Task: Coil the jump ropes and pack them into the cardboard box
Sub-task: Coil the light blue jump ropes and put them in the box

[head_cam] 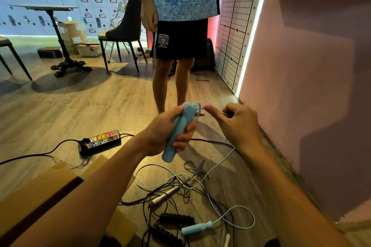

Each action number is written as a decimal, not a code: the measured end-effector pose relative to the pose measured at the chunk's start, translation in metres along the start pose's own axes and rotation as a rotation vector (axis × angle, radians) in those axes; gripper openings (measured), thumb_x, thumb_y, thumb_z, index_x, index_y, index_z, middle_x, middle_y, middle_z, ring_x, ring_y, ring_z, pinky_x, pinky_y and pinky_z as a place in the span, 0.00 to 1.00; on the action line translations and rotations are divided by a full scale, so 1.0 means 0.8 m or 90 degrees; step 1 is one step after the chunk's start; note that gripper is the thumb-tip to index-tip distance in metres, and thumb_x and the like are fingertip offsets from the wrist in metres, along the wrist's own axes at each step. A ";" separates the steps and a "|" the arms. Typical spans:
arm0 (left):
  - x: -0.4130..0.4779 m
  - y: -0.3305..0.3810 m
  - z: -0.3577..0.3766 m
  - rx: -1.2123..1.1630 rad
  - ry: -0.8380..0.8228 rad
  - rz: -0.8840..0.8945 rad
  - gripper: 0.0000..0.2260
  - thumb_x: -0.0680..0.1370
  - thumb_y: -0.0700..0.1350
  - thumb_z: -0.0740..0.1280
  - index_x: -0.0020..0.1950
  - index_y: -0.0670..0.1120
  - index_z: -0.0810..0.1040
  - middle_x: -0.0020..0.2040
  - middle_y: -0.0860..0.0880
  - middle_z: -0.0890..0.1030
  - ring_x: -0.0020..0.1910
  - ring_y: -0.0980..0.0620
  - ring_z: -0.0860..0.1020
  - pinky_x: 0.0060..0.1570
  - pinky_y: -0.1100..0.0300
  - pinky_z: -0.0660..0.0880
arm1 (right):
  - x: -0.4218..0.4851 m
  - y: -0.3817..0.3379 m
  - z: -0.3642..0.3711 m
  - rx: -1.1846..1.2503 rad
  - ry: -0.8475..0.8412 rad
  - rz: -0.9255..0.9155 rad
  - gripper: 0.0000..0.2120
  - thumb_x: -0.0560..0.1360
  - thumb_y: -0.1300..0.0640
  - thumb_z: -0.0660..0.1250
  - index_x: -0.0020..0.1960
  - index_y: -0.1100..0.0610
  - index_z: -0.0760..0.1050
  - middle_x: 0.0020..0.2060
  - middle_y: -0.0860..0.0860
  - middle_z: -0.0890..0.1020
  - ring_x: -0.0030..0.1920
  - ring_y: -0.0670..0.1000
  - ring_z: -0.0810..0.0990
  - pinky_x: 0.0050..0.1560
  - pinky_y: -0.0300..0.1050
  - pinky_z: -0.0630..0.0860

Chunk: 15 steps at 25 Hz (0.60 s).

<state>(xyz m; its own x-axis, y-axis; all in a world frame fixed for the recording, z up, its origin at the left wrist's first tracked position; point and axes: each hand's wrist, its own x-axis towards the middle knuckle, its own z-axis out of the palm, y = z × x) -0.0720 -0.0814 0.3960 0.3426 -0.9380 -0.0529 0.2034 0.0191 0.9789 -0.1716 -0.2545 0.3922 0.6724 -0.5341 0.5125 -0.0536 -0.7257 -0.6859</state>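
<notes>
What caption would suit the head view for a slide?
Left hand holds a blue handle; right hand pinches its cord above tangled jump ropes.

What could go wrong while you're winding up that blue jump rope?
1. The blue cord runs down into a pile of tangled ropes on the floor, so pulling it might drag or knot the others.
2. The other blue handle lies among the black handles and could snag there.
3. A power strip and its cable lie close by; a swinging cord might catch on them.
</notes>
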 end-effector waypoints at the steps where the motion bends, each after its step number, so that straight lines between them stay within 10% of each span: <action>1: -0.001 0.003 -0.002 -0.090 -0.008 0.044 0.20 0.81 0.55 0.49 0.36 0.46 0.69 0.26 0.50 0.65 0.22 0.54 0.63 0.25 0.61 0.67 | 0.000 -0.001 0.003 0.022 -0.024 0.019 0.29 0.65 0.26 0.64 0.29 0.53 0.73 0.25 0.50 0.75 0.26 0.47 0.70 0.30 0.48 0.73; 6: -0.003 0.013 -0.017 -0.413 0.083 0.292 0.14 0.79 0.49 0.50 0.39 0.47 0.70 0.28 0.52 0.67 0.23 0.57 0.65 0.27 0.63 0.68 | -0.005 -0.013 0.012 0.087 -0.211 0.111 0.25 0.76 0.37 0.64 0.37 0.58 0.80 0.25 0.42 0.74 0.23 0.40 0.70 0.24 0.31 0.65; 11: -0.010 0.017 -0.073 -0.568 0.345 0.494 0.13 0.85 0.48 0.52 0.45 0.46 0.70 0.34 0.50 0.73 0.31 0.54 0.73 0.38 0.61 0.75 | -0.013 -0.002 -0.002 -0.077 -0.588 0.265 0.30 0.75 0.30 0.60 0.40 0.57 0.79 0.32 0.51 0.77 0.29 0.47 0.73 0.32 0.40 0.73; 15: -0.003 0.003 -0.096 -0.369 0.546 0.451 0.12 0.84 0.52 0.55 0.48 0.46 0.68 0.34 0.50 0.70 0.30 0.55 0.71 0.36 0.60 0.74 | -0.012 -0.021 -0.023 0.237 -0.483 0.156 0.20 0.75 0.40 0.65 0.39 0.56 0.80 0.25 0.43 0.72 0.26 0.43 0.66 0.29 0.37 0.65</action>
<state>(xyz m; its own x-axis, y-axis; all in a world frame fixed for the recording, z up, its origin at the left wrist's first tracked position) -0.0019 -0.0525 0.3831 0.9827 -0.1372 0.1244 0.0296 0.7795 0.6257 -0.1903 -0.2450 0.4084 0.9899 -0.1274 -0.0616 -0.1050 -0.3698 -0.9231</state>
